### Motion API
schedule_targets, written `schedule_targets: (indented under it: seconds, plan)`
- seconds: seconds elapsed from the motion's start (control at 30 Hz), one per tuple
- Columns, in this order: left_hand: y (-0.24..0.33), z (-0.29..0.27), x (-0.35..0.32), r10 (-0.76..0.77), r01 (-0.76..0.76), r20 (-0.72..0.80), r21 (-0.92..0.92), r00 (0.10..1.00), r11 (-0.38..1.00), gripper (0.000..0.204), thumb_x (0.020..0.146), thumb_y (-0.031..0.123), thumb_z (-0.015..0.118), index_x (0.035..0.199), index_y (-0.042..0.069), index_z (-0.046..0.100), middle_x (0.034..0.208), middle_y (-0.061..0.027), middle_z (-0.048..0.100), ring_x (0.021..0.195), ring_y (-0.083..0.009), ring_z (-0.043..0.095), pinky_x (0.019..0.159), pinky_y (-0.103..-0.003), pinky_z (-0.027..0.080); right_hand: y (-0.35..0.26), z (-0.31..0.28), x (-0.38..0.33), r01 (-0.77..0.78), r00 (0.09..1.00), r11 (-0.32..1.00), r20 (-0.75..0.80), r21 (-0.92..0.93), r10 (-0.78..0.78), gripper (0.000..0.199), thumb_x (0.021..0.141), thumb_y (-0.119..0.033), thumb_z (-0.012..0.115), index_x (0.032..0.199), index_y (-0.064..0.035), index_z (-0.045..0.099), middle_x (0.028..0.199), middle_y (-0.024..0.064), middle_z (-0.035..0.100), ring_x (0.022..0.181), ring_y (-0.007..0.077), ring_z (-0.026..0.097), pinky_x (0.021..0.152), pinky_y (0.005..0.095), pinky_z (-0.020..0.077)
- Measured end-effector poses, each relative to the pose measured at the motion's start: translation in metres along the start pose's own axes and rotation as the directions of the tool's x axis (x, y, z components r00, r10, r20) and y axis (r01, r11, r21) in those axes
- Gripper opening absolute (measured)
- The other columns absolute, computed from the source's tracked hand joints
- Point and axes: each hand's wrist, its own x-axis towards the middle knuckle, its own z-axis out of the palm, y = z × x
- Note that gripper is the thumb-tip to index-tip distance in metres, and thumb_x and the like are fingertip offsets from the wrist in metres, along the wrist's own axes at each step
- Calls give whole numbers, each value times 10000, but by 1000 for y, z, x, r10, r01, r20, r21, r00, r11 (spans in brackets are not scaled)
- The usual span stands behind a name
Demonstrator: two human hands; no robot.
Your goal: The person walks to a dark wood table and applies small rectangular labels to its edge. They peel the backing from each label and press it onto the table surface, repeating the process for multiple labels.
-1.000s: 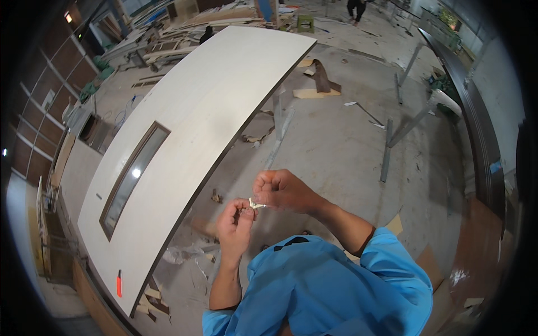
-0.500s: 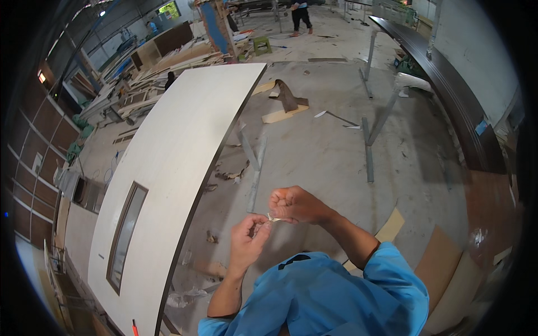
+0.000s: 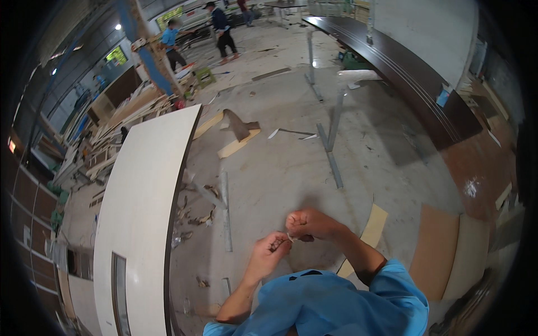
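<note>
The fingertips of both hands meet on a small pale scrap (image 3: 290, 237), too small to identify. The left hand (image 3: 270, 251) pinches it from the seven o'clock side, fingers curled in with dark bits showing in the palm. The right hand (image 3: 311, 224) is clenched into a loose fist over it from the two o'clock side, thumb and forefinger nipping the scrap's end. The scrap sits between the two hands, held in the air above the concrete floor (image 3: 280, 168), just ahead of the person's blue shirt (image 3: 325, 302).

At nine o'clock from the hands lies a long pale door panel (image 3: 145, 190) with a narrow window slot near its lower end. Wood offcuts (image 3: 196, 207) litter the floor beside its edge. At twelve o'clock stands a metal trestle (image 3: 330, 140). At two o'clock a dark curved panel (image 3: 403, 73) runs along the wall. Far off at eleven o'clock, two other people (image 3: 196, 36) walk among stacked timber.
</note>
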Motion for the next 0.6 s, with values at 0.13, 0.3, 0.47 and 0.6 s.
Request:
schedule_targets:
  seconds: [0.13,0.3,0.47,0.6]
  plan:
    - [-9,35,59,-76,87,216,-45,974,995,123,968,39,616,1070,-25,639,836,-34,671,728,-79,602,660,-228,495,7,-48,-29,-9,992,977,-125,213,37,166,939,-210,696,908,-91,585,702,-46,543,542,31,467,447,200,310]
    - [-24,81,152,-29,89,459,-108,888,990,152,986,115,635,1077,-3,663,819,-13,660,728,-69,608,667,-247,514,-3,-128,-61,70,960,934,-277,351,32,167,935,-201,709,905,-96,582,720,-48,561,552,30,473,453,196,316]
    - [-33,144,253,-11,50,392,-91,920,995,195,963,170,676,1057,-1,685,806,-10,674,730,-62,612,662,-249,514,-60,-214,-77,50,838,996,-545,70,-4,130,929,-135,700,888,-81,589,706,-38,565,551,46,475,460,224,335]
    - [-29,191,322,83,-67,296,-65,952,996,193,945,170,695,1036,-1,692,831,-19,702,751,-61,617,673,-247,513,-110,-270,-91,-174,694,921,-707,-349,-137,122,921,-84,689,853,-51,592,673,-17,565,542,62,478,461,244,353]
